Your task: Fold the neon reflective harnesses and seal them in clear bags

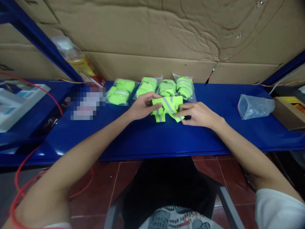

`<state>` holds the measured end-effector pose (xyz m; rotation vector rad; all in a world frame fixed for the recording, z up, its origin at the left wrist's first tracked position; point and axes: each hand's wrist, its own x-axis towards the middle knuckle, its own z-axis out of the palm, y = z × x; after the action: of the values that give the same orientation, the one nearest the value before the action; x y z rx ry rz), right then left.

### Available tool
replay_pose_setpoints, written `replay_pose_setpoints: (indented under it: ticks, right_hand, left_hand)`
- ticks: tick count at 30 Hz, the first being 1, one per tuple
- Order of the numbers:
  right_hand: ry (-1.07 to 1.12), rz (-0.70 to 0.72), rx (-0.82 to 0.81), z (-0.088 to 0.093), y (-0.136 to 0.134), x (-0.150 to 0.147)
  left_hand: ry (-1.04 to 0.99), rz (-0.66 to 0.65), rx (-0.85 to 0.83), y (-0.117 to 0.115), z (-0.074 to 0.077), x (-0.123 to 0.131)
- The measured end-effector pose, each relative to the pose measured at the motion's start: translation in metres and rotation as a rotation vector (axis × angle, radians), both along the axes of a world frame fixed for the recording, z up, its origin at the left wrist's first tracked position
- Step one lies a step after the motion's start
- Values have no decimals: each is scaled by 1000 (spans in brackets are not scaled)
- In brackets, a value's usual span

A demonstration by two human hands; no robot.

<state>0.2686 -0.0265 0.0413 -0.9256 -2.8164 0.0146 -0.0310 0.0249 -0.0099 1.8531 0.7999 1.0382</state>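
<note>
While both hands work at the yellow-green strap (169,105), the step in hand looks like handling its loose bands, and that seems best done with a light, even grip: the left hand (144,107) acting as an anchor, the right hand (196,115) guiding one band at a time so that each lies flat without a twist. It should help to smooth the crossing outward from the middle, since a hard tug at one end would probably pull the rest askew. The left hand is closed on the left part of the strap, its thumb in front; the right hand has its fingertips on the lower right end (whether the thumb presses from below, I cannot tell). The strap is over the middle of the blue worktop (143,136), just in front of a row of four clear packets (121,91) with bright contents of much the same colour. It looks soft and flexible, with pale grey stripes running along its bands; one band slants down to the right across the others, and a short end hangs at the lower left. Whether it rests on the surface or is slightly raised is hard to tell.
</note>
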Motion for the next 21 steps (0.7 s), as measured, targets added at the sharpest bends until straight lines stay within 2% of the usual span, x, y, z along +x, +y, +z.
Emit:
replay_pose_setpoints:
  ticks: [3, 10, 16, 19, 21]
  right_hand:
    - [87, 62, 25, -5, 3, 1]
    - [187, 39, 94, -21, -2, -17]
    - [181, 115, 29, -22, -4, -19]
    - [321, 100, 43, -22, -2, -15]
    - [460, 52, 146, -23, 1, -13]
  left_hand:
    - [-14, 16, -3, -1, 0, 1]
    - [-10, 74, 26, -7, 1, 6]
    - [91, 62, 158, -18, 8, 3]
    - [129, 24, 251, -22, 12, 1]
    - [131, -34, 310, -22, 14, 1]
